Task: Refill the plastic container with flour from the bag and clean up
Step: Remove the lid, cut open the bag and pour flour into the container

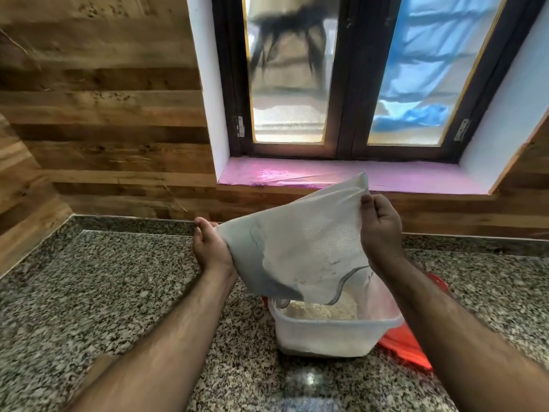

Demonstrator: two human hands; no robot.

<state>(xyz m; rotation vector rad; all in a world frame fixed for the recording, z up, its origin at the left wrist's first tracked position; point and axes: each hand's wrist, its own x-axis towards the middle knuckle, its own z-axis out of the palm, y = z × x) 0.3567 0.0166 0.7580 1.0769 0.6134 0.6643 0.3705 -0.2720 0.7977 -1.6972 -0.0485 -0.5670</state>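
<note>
Overlooking speckled granite counter [104, 292], wood-plank wall [104, 114], frosted window [341, 75], pink sill [416, 176]

One bag [300, 248], one container [326, 334], one lid [407, 349], two hands.

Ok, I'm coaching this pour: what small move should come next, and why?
Probably shake the upturned white plastic bag gently. Both the left hand and right hand hold its raised end, its mouth hangs over the translucent plastic container, and flour still dusts the inside.
</note>
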